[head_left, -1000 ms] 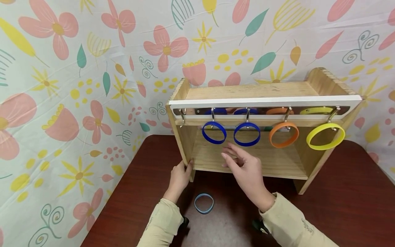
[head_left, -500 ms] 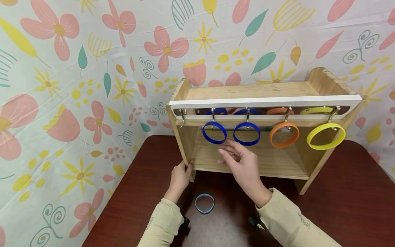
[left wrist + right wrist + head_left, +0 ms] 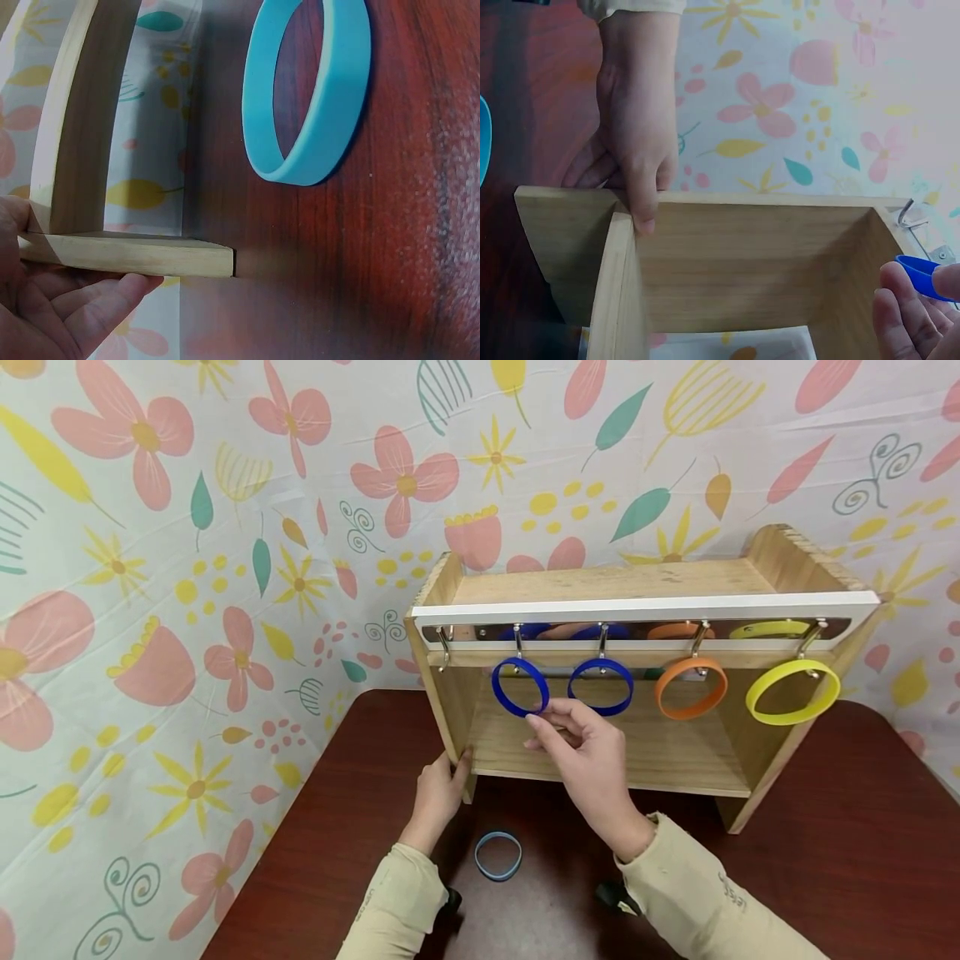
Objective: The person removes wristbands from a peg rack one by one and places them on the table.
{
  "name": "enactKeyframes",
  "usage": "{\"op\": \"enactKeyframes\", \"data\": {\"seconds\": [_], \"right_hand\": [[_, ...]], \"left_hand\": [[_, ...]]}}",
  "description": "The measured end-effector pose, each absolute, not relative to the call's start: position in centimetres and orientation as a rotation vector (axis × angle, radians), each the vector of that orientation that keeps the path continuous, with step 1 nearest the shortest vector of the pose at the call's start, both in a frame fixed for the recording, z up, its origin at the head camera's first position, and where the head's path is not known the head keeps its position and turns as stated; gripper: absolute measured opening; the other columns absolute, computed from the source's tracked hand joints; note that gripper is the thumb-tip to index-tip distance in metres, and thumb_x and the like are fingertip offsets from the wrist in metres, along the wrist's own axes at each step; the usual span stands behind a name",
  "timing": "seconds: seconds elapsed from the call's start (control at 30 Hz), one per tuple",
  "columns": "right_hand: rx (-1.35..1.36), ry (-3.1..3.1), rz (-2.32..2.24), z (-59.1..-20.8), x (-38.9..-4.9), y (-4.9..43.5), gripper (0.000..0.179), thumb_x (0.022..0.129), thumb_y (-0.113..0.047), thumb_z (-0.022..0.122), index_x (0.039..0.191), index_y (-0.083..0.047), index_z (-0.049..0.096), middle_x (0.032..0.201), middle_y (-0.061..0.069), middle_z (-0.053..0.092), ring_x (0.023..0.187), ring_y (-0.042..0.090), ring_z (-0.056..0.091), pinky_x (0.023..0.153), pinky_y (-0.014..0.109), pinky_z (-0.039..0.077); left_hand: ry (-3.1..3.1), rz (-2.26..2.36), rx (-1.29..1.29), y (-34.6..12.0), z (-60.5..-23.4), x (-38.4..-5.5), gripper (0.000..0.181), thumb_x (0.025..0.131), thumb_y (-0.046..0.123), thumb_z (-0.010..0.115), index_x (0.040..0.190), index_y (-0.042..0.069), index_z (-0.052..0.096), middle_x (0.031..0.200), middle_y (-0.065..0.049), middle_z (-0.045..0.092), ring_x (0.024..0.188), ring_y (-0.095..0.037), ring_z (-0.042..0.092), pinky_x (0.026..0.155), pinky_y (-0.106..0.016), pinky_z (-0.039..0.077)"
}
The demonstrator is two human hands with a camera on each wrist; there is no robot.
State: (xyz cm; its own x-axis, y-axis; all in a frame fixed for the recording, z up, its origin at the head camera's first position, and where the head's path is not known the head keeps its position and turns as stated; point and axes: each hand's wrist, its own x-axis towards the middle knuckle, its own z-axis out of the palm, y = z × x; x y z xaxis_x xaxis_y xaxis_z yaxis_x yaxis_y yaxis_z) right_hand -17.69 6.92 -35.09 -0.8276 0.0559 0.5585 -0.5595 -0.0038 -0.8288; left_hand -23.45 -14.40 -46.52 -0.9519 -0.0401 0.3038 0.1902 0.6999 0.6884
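Note:
My right hand pinches the lower right edge of the leftmost dark blue wristband, which hangs from a metal hook on the rack. In the right wrist view that blue wristband sits between thumb and fingertips. My left hand grips the lower left side panel of the wooden shelf; in the left wrist view its fingers lie beneath the panel, thumb over the inner side. A light blue wristband lies on the table in front of the shelf, between my forearms.
Another dark blue wristband, an orange one and a yellow one hang on hooks to the right. The leftmost hook carries nothing. A floral cloth stands behind the dark red table.
My right hand has moved slightly left, and its thumb and fingers have closed on the leftmost blue wristband, which now tilts a little. The left hand stays on the shelf panel.

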Motion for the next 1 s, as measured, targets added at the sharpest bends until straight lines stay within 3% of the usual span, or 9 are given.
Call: {"op": "enactKeyframes", "data": {"seconds": [0.33, 1.0], "right_hand": [[0.514, -1.826, 1.815, -34.49, -17.44, 7.16, 0.012, 0.092, -0.009, 0.068, 0.103, -0.003, 0.069, 0.089, 0.008, 0.073, 0.07, 0.017, 0.07, 0.064, 0.027, 0.055], [0.588, -1.783, 1.833, -34.31, -16.78, 7.4, 0.013, 0.093, 0.0, 0.064, 0.105, 0.004, 0.066, 0.095, 0.013, 0.073, 0.072, 0.018, 0.07, 0.071, 0.029, 0.056]], "left_hand": [[-2.614, -1.101, -0.112, -14.44, -46.58, -23.5, 0.029, 0.101, 0.035, 0.053, 0.093, 0.009, 0.065, 0.067, -0.003, 0.062, 0.053, -0.013, 0.055, 0.051, -0.031, 0.046], [-2.622, -1.129, -0.111, -14.32, -46.5, -23.44, 0.032, 0.102, 0.035, 0.052, 0.099, 0.007, 0.067, 0.066, -0.004, 0.063, 0.049, -0.011, 0.055, 0.045, -0.028, 0.045]]}}
